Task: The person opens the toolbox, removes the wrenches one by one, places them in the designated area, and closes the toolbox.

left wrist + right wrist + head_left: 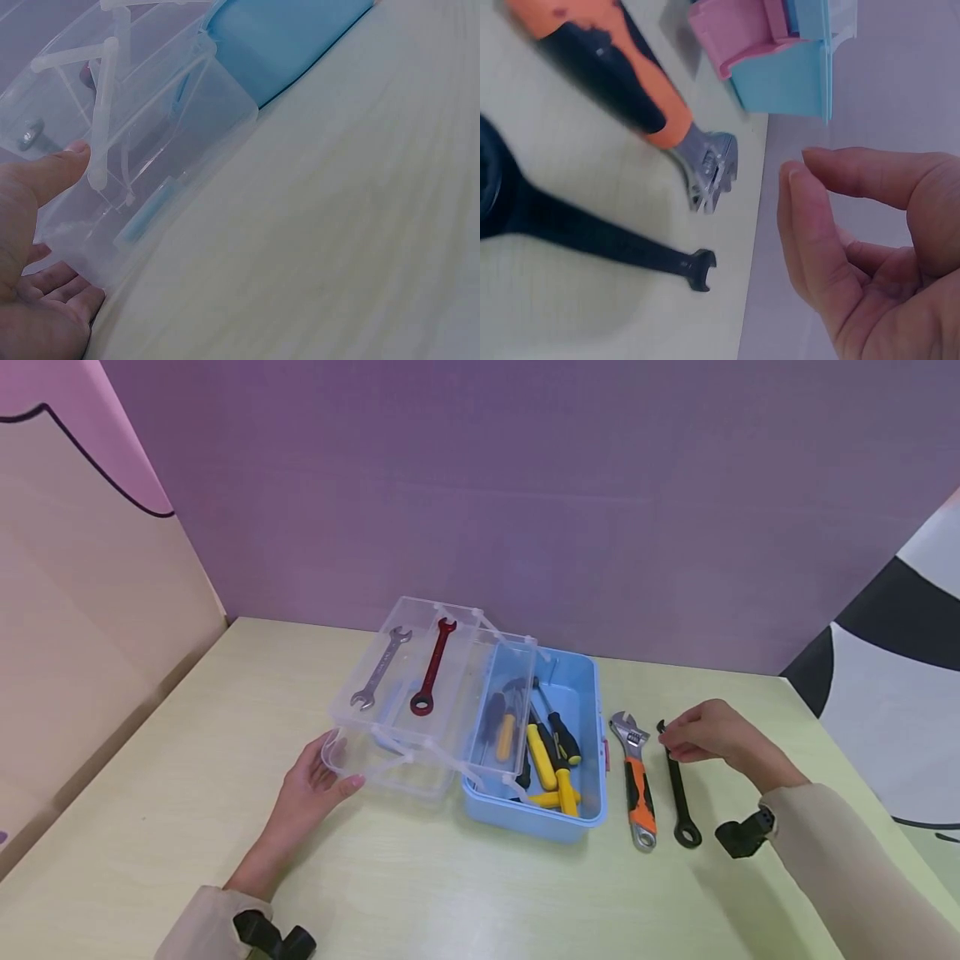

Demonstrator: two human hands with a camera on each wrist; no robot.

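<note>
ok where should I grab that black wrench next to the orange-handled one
Probably pinch the black wrench at its slim open-jaw far end, from above and the right, where the right hand hovers. It lies flat on the table, and the adjustable wrench crowds its left.

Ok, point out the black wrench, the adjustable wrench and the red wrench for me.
black wrench (pixel 678 789), head view, middle of its shaft on the table.
adjustable wrench (pixel 639 787), head view, on its orange and black handle.
red wrench (pixel 433 667), head view, mid-shaft, lying in the clear tray.
</note>
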